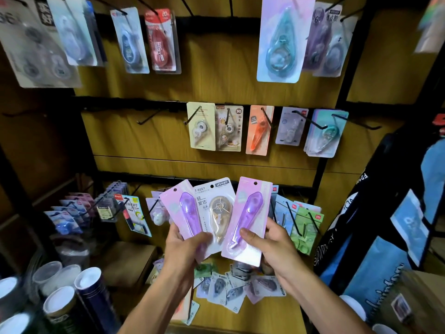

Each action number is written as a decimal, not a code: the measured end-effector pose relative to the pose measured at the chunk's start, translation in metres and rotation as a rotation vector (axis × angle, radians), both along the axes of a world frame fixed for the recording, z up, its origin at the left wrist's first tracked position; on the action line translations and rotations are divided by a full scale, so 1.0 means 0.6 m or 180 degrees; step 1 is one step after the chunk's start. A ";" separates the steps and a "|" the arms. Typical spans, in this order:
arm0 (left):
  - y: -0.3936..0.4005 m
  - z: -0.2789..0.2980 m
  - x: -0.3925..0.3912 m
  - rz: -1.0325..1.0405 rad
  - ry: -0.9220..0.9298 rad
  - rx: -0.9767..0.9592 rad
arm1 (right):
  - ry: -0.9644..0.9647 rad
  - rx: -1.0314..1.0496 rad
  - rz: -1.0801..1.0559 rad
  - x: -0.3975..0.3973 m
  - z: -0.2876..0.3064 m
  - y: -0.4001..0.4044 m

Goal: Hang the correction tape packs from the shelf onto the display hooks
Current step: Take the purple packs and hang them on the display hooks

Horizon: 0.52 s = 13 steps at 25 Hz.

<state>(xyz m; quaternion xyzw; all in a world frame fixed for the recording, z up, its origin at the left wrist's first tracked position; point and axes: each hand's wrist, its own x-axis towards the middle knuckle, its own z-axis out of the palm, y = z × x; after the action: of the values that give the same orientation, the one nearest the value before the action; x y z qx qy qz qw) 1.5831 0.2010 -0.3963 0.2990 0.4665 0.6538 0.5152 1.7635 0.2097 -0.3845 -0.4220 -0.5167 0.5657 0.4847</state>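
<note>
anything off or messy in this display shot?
Yes. A heap of loose correction tape packs lies scattered and overlapping on the shelf under the hands, not hung. Several hooks stand bare, such as the empty hook at the left of the middle row. No damage is visible.

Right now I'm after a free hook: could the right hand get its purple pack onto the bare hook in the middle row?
Probably yes. The right hand holds only the purple pack, and the bare hook up and to the left has nothing hanging on it or in front.
</note>
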 end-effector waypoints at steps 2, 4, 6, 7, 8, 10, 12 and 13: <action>0.004 0.009 -0.015 0.0118 0.0103 0.0034 | -0.0193 -0.0102 0.0128 -0.018 0.015 0.001; 0.010 0.014 -0.019 0.0279 0.0154 0.0072 | -0.0243 -0.0317 0.0282 -0.021 0.021 0.003; 0.014 0.019 -0.033 0.0480 0.0151 0.0114 | -0.0286 -0.0327 0.0193 -0.023 0.031 0.010; 0.017 0.020 -0.046 0.0562 0.0156 0.0120 | -0.0394 -0.0261 0.0014 -0.025 0.037 0.015; 0.019 0.021 -0.058 0.0620 0.0135 0.0126 | -0.0511 -0.0169 -0.0192 -0.026 0.041 0.020; 0.023 0.027 -0.078 0.0675 0.0040 0.0167 | -0.0633 0.0004 -0.0519 -0.025 0.052 0.036; 0.029 0.028 -0.089 0.0665 0.0056 0.0177 | -0.0605 0.0211 -0.0780 -0.017 0.070 0.055; 0.032 0.030 -0.090 0.0641 0.0075 0.0191 | -0.0581 0.0346 -0.0895 -0.011 0.081 0.062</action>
<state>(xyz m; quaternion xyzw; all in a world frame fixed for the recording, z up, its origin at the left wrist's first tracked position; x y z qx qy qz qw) 1.5289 0.2204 -0.3781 0.2737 0.4805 0.7124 0.4322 1.7568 0.2471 -0.3357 -0.5128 -0.5243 0.4228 0.5323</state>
